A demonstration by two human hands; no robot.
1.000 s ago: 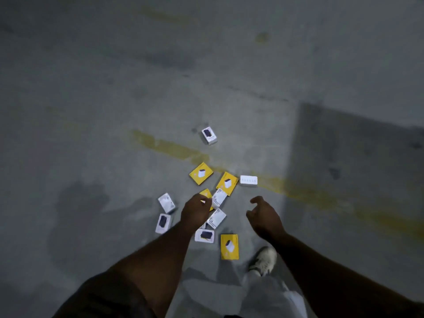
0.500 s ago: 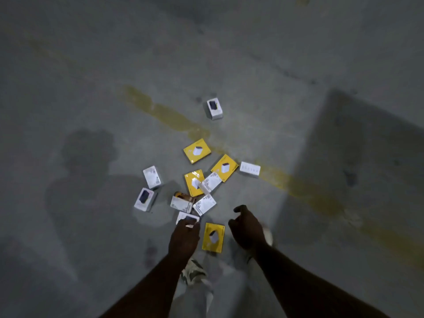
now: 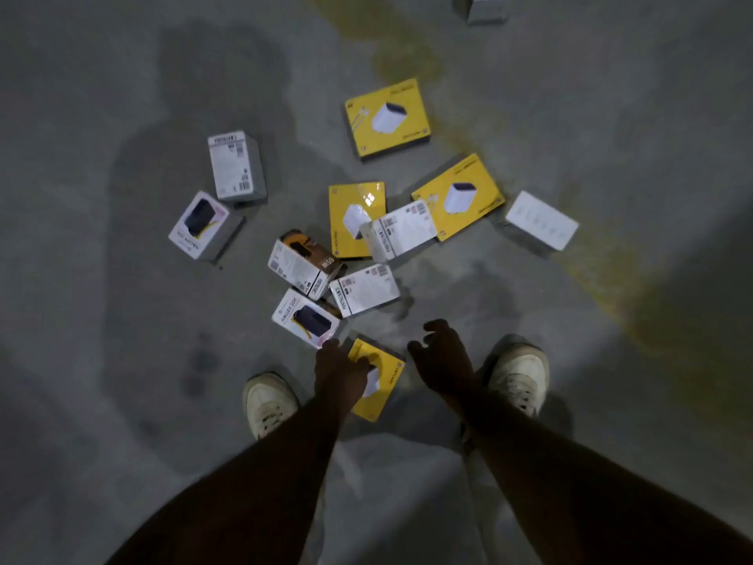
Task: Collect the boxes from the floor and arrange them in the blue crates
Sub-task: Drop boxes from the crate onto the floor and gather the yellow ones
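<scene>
A person stood over small boxes scattered on a grey concrete floor (image 3: pixel 122 360), seen from above. The left hand (image 3: pixel 340 371) rested on a yellow box (image 3: pixel 385 385) lying between two white shoes; whether its fingers gripped the box could not be told. The right hand (image 3: pixel 442 360), at 3 o'clock from that box, hovered with fingers loosely curled and spread, holding nothing. From 10 to 1 o'clock lay more boxes: a white "Halley" box (image 3: pixel 305 318) just beside the left hand, other white ones, and three yellow ones farther off.
</scene>
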